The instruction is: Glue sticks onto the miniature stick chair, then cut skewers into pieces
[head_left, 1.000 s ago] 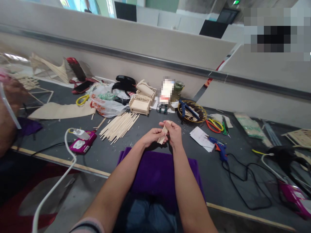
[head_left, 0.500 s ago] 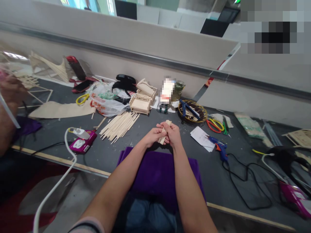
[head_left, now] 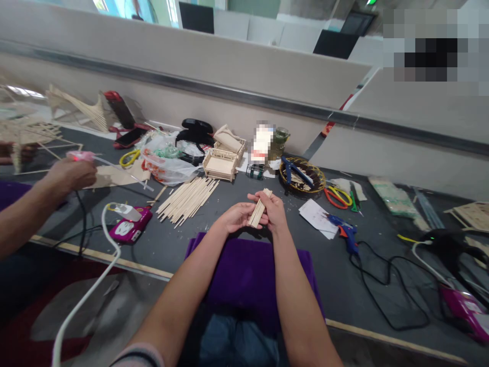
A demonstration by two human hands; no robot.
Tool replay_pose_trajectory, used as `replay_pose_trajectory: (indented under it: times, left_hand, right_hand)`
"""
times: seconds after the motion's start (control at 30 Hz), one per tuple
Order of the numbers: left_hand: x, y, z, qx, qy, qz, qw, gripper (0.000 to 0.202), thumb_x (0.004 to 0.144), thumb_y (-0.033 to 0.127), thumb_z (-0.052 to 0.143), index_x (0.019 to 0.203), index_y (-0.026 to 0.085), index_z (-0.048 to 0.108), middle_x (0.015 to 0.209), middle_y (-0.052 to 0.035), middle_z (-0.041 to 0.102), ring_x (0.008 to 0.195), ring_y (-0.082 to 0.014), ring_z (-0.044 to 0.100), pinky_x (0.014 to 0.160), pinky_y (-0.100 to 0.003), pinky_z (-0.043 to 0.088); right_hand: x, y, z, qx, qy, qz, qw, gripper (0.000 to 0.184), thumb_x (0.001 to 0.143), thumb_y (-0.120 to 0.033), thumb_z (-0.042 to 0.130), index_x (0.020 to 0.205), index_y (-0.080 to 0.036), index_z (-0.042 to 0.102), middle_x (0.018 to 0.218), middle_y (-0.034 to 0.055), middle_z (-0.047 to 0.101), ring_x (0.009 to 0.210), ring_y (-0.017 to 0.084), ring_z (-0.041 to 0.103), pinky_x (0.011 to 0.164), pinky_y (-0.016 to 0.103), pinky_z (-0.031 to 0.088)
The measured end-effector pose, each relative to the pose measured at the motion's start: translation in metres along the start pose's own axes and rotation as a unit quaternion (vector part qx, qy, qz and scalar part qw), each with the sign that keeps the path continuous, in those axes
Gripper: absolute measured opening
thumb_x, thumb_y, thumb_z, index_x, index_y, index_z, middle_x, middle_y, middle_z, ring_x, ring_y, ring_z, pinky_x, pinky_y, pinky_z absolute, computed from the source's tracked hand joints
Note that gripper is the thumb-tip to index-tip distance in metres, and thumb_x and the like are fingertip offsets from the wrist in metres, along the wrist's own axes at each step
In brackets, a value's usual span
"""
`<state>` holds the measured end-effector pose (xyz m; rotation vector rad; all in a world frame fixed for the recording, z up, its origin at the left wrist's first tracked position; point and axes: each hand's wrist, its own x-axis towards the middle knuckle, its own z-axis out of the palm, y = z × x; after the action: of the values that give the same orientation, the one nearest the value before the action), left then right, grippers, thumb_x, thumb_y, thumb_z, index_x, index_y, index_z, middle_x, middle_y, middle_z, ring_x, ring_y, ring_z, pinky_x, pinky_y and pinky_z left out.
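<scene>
A small bundle of short pale wooden sticks [head_left: 260, 208] tilts in front of me, just above the purple cloth's far edge. My right hand [head_left: 274, 210] is closed around the bundle, thumb across its upper part. From the other side my left hand [head_left: 237, 217] comes up close beside the sticks, its fingers loosely stretched; whether they touch the bundle is hard to make out. To the left, a spread pile of longer wooden sticks [head_left: 187, 201] lies on the dark table. The folded purple cloth [head_left: 244, 270] rests at the table's front edge and over my lap.
A yellow-rimmed basket [head_left: 323, 186] holds blue-handled pliers. At right lie white paper [head_left: 315, 218], a blue glue gun [head_left: 347, 232] and its black cord. Left stand a magenta power strip [head_left: 132, 227], plastic bag [head_left: 168, 165] and small wooden model [head_left: 220, 164]. A co-worker's hand [head_left: 71, 173] holds a pink-lit tool.
My left hand has loosened and drawn slightly left, exposing more of the bundle in my right hand. The co-worker's hand has come further into view at left, with the pink-lit tool.
</scene>
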<state>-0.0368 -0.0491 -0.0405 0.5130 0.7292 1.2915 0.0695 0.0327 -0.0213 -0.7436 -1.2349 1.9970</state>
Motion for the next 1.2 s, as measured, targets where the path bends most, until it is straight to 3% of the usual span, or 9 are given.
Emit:
replay_pose_trajectory:
  times: [0.1,0.23,0.37,0.53,0.63,0.73,0.87,1.03,1.2]
  left_hand:
    - [0.0,-0.001,0.002,-0.014,-0.007,-0.012,1.0,0.03,0.086,0.033,0.063,0.097,0.005,0.066,0.082,-0.0172,0.073,0.073,-0.0228,0.071,0.067,-0.035,0.058]
    - [0.0,-0.003,0.007,-0.034,-0.006,-0.009,0.999,0.028,0.085,0.033,0.064,0.094,0.007,0.066,0.073,-0.0095,0.068,0.058,-0.0147,0.063,0.056,-0.028,0.054]
    - [-0.004,-0.002,0.013,-0.048,-0.032,-0.014,0.998,0.031,0.08,0.036,0.071,0.088,0.007,0.064,0.063,-0.0022,0.055,0.048,-0.0067,0.047,0.043,-0.017,0.036]
    - [-0.008,0.001,0.019,-0.018,-0.054,-0.015,0.998,0.035,0.077,0.043,0.072,0.085,0.012,0.057,0.059,0.0038,0.044,0.044,-0.0041,0.033,0.041,-0.015,0.022]
    - [-0.007,0.001,0.022,0.007,-0.019,0.004,1.0,0.036,0.076,0.044,0.072,0.081,0.015,0.05,0.056,0.0072,0.036,0.043,-0.0034,0.027,0.041,-0.015,0.017]
    - [-0.003,0.001,0.021,0.045,0.051,0.056,0.996,0.039,0.076,0.046,0.071,0.078,0.017,0.045,0.055,0.009,0.033,0.042,-0.0023,0.022,0.041,-0.014,0.013]
    - [0.002,-0.001,0.018,0.131,0.152,0.121,0.972,0.041,0.076,0.052,0.068,0.077,0.018,0.046,0.056,0.0085,0.036,0.041,-0.0019,0.024,0.04,-0.015,0.013]
    - [0.006,-0.004,0.018,0.2,0.206,0.16,0.944,0.044,0.076,0.058,0.064,0.075,0.018,0.046,0.056,0.0073,0.042,0.04,-0.0031,0.03,0.039,-0.018,0.016]
    - [0.008,-0.006,0.018,0.204,0.207,0.164,0.943,0.046,0.075,0.062,0.061,0.077,0.019,0.045,0.056,0.0078,0.044,0.038,-0.0031,0.029,0.038,-0.019,0.014]
  right_hand:
    - [-0.002,-0.001,0.0,0.011,-0.025,0.001,1.0,0.03,0.069,-0.046,0.076,0.079,-0.021,0.065,0.085,0.0073,0.078,0.073,0.018,0.073,0.058,0.024,0.057]
    - [-0.003,-0.002,0.0,0.03,-0.041,-0.017,0.999,0.029,0.069,-0.047,0.077,0.077,-0.021,0.065,0.087,0.0068,0.078,0.087,0.019,0.073,0.069,0.026,0.058]
    - [-0.004,-0.003,-0.001,0.032,-0.058,-0.022,0.998,0.03,0.067,-0.048,0.078,0.076,-0.021,0.065,0.081,0.0053,0.078,0.096,0.022,0.072,0.072,0.027,0.058]
    - [-0.006,-0.003,0.0,0.051,-0.095,-0.042,0.993,0.029,0.068,-0.048,0.078,0.074,-0.022,0.066,0.078,0.0032,0.077,0.101,0.022,0.07,0.091,0.034,0.053]
    - [-0.005,-0.001,0.001,0.028,-0.079,-0.047,0.995,0.03,0.073,-0.049,0.073,0.082,-0.022,0.067,0.089,0.0059,0.078,0.094,0.021,0.071,0.088,0.035,0.054]
    - [0.0,0.004,0.002,-0.021,-0.006,-0.076,0.997,0.033,0.073,-0.047,0.072,0.093,-0.021,0.067,0.093,0.0064,0.077,0.083,0.018,0.07,0.078,0.032,0.054]
    - [0.007,0.011,0.001,-0.114,0.101,-0.16,0.975,0.025,0.066,-0.038,0.076,0.079,-0.019,0.065,0.075,-0.0006,0.071,0.067,0.013,0.062,0.067,0.024,0.05]
    - [0.007,0.012,-0.001,-0.147,0.104,-0.173,0.968,0.021,0.068,-0.038,0.071,0.075,-0.019,0.066,0.069,-0.0015,0.068,0.065,0.013,0.058,0.066,0.025,0.048]
    - [0.008,0.013,-0.002,-0.138,0.095,-0.171,0.971,0.02,0.07,-0.038,0.069,0.078,-0.019,0.069,0.075,0.0001,0.071,0.069,0.014,0.062,0.07,0.026,0.048]
